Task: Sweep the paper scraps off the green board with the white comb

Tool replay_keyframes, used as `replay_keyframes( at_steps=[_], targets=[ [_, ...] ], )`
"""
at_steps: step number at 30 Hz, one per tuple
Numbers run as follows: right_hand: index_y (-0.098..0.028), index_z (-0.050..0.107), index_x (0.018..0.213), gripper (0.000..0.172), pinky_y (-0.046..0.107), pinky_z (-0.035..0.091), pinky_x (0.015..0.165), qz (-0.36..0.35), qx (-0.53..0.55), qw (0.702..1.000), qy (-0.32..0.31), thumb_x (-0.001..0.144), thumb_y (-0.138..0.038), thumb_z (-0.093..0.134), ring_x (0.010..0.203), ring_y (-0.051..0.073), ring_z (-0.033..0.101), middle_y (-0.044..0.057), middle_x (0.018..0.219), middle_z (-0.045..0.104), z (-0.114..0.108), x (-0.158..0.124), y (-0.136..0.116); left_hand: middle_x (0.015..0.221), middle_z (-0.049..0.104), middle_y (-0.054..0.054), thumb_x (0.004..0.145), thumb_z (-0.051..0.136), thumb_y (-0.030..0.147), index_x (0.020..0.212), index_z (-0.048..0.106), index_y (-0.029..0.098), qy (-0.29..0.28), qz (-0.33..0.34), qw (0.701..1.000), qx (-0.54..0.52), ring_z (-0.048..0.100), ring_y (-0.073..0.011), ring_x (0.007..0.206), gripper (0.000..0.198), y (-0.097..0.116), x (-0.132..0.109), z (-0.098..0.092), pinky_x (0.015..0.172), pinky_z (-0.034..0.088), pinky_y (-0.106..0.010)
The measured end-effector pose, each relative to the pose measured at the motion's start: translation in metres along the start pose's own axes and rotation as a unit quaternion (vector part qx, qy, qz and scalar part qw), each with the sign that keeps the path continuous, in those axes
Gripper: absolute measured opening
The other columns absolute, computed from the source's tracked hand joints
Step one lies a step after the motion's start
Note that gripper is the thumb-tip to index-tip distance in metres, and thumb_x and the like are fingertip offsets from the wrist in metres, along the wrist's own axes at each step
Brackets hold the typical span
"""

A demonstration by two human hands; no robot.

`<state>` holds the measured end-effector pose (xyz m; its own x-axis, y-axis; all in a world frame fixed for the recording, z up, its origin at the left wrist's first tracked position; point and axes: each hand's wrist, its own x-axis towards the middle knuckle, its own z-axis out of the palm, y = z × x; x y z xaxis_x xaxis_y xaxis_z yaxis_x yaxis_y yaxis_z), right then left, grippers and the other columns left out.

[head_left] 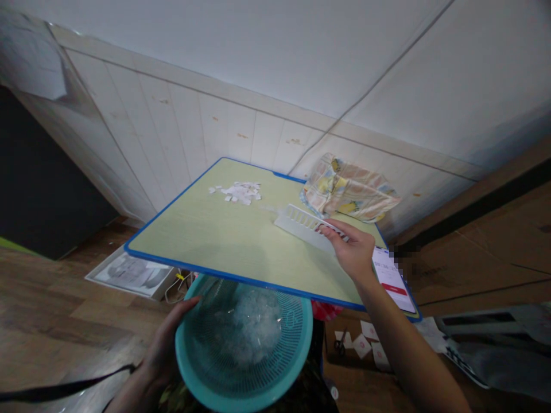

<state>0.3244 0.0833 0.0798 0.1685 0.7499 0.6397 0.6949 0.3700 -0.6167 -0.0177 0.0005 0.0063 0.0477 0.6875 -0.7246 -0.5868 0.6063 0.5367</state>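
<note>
My left hand point(166, 341) is closed on the left rim of a turquoise plastic colander point(306, 338), its thumb over the edge. The colander is below the table's front edge, with a heap of whitish, translucent small pieces point(258, 330) in it. Over the right part of the table, my right hand point(355, 249) grips a white slotted plastic strip point(301, 229) by its right end. The strip's lower edge is at the tabletop. A few faint translucent bits point(273, 209) lie beside its left end. What the pieces are, I cannot tell.
The pale green table point(185, 229) has a blue edge. White paper scraps point(242, 192) lie at its back left, a patterned cloth point(344, 192) at the back right, and a phone point(394, 278) on the right. A shallow box point(133, 272) and scissors point(341, 343) are lower down.
</note>
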Motion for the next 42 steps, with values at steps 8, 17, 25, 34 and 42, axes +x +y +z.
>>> replay_keyframes(
  at_steps=[8, 17, 25, 34, 42],
  targets=[
    [-0.023, 0.082, 0.094, 0.018, 0.032, 0.059, 0.068, 0.001, -0.017, 1.000, -0.003, 0.083, -0.034, 0.072, 0.077, 0.023, 0.076, 0.004, 0.091, 0.081, 0.000, 0.001, 0.003, 0.062, 0.080, -0.006, 0.088, 0.061, 0.008, 0.113, 0.075, 0.008, 0.002, 0.011, 1.000, -0.005, 0.077, -0.0273, 0.055, 0.028, -0.001, 0.001, 0.000, 0.053, 0.064, -0.032],
    [-0.025, 0.082, 0.095, 0.018, 0.032, 0.060, 0.072, -0.006, 0.011, 1.000, -0.010, 0.084, -0.033, 0.070, 0.081, 0.023, 0.076, 0.003, 0.095, 0.080, 0.023, 0.011, 0.008, 0.062, 0.080, -0.008, 0.088, 0.059, 0.011, 0.122, 0.072, 0.008, 0.005, -0.004, 1.000, 0.007, 0.077, -0.0298, 0.053, 0.036, -0.001, 0.000, 0.002, 0.054, 0.065, -0.036],
    [-0.025, 0.082, 0.093, 0.015, 0.032, 0.060, 0.075, -0.001, 0.038, 0.998, -0.045, 0.084, -0.030, 0.071, 0.081, 0.022, 0.076, 0.002, 0.092, 0.080, 0.017, 0.006, -0.008, 0.059, 0.079, -0.007, 0.088, 0.059, 0.010, 0.117, 0.073, 0.009, 0.002, -0.006, 1.000, -0.001, 0.077, -0.0291, 0.054, 0.032, 0.000, 0.000, 0.003, 0.049, 0.063, -0.032],
    [-0.026, 0.082, 0.093, 0.016, 0.033, 0.061, 0.076, 0.002, 0.063, 0.996, -0.061, 0.084, -0.033, 0.071, 0.083, 0.023, 0.076, 0.002, 0.093, 0.080, 0.023, 0.006, -0.010, 0.065, 0.081, -0.009, 0.087, 0.060, 0.010, 0.121, 0.072, 0.008, -0.002, -0.018, 1.000, -0.003, 0.078, -0.0316, 0.061, 0.036, 0.000, -0.001, 0.002, 0.058, 0.066, -0.038],
    [-0.026, 0.082, 0.092, 0.015, 0.032, 0.060, 0.074, 0.009, 0.080, 0.995, -0.060, 0.082, -0.032, 0.074, 0.080, 0.022, 0.076, 0.002, 0.090, 0.080, 0.018, 0.006, -0.013, 0.062, 0.080, -0.006, 0.087, 0.059, 0.008, 0.122, 0.072, 0.010, 0.018, -0.004, 1.000, -0.003, 0.078, -0.0303, 0.057, 0.037, 0.000, -0.002, 0.004, 0.053, 0.065, -0.034]
  ],
)
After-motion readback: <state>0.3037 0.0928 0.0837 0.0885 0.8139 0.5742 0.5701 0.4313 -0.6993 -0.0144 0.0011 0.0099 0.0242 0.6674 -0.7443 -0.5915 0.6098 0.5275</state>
